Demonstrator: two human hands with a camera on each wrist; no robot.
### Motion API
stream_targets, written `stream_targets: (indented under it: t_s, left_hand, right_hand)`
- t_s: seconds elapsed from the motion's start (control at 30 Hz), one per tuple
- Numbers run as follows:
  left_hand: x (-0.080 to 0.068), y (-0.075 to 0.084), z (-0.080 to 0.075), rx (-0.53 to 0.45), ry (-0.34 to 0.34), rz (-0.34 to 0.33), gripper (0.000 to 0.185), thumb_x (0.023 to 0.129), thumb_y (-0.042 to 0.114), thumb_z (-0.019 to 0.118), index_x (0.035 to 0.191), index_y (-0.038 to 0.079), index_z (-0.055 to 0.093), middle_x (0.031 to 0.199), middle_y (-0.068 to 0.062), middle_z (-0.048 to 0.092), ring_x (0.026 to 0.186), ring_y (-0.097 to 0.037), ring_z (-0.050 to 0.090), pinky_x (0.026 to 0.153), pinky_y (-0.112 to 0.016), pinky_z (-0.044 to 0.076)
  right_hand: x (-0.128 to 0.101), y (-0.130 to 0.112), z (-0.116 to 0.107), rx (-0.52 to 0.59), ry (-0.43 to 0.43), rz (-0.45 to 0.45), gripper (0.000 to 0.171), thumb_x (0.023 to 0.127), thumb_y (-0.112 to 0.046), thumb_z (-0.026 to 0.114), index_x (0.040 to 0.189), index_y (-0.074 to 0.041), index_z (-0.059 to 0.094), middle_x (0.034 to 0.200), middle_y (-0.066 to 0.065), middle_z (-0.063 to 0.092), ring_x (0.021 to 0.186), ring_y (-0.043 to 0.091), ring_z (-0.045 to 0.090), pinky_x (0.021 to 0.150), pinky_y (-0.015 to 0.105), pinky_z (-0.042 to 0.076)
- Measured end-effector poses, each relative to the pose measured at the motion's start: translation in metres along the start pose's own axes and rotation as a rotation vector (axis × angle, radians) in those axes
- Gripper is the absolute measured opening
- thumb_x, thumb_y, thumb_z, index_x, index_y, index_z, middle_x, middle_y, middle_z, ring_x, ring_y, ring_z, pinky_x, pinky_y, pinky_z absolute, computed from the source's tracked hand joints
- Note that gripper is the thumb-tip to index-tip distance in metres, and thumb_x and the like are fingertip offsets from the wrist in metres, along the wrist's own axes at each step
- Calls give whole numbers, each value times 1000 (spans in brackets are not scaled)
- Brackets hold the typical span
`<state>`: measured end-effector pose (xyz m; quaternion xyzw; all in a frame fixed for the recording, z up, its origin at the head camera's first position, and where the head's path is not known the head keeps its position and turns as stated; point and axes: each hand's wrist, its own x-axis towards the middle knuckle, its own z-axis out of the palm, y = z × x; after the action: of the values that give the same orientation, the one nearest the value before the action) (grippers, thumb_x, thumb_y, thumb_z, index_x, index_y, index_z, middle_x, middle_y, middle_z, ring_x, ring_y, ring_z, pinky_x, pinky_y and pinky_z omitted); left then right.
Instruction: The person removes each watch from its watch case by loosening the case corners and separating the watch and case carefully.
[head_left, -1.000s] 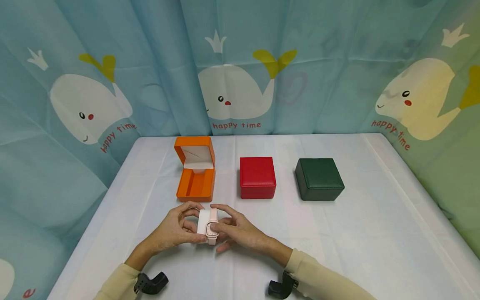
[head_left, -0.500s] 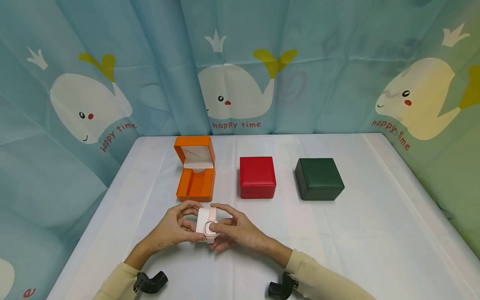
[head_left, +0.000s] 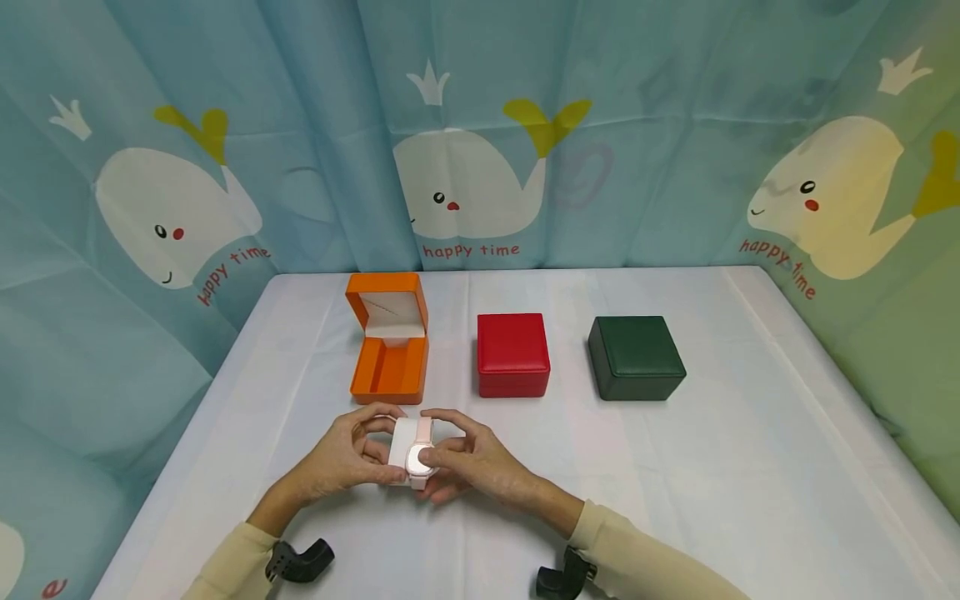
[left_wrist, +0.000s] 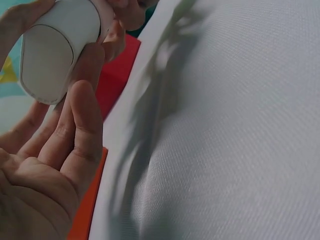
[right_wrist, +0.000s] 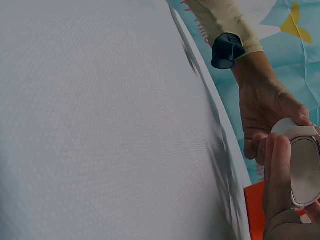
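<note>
while both hands (head_left: 352, 457) pinch – watch (head_left: 417, 457) between grips

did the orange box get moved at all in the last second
No. The open orange box keeps its spot beside the red box; both shift equally in the head view, so only the camera moved. The hands are not touching it.

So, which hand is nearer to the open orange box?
Left. The left hand is just in front of the orange box, slightly to its left; the right hand is farther, nearer the red box.
</note>
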<state>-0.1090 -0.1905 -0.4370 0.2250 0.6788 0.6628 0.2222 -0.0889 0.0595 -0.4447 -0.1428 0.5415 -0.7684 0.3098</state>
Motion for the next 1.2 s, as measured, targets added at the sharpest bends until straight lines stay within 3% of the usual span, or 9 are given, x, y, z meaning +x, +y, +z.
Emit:
stream_targets:
  t_s: [0.53, 0.83, 1.2]
  left_hand:
    - [0, -1, 2, 1, 15, 54, 69, 77, -6, 86, 127, -15, 39, 112, -21, 60, 72, -19, 71, 67, -31, 59]
    - [-1, 0, 1, 30, 33, 8, 71, 75, -7, 86, 130, -14, 41, 114, -20, 62, 74, -24, 72, 69, -34, 60]
    - [-3, 6, -3, 97, 115, 20, 72, 77, -4, 86, 131, -12, 40, 118, -24, 59, 73, -25, 71, 66, -33, 59]
  right_hand:
    - [1, 1, 2, 13, 40, -33, 56, 97, -7, 68, 147, -11, 42, 101, 16, 70, 75, 28, 73, 72, 45, 60]
    - [1, 2, 3, 7, 54, -30, 62, 98, -8, 67, 154, -14, 41, 101, 14, 70, 77, 24, 72, 71, 40, 60]
    - [2, 2, 2, -29, 120, -76, 61, 95, -7, 71, 149, -8, 43, 105, 15, 70, 78, 23, 72, 69, 39, 60]
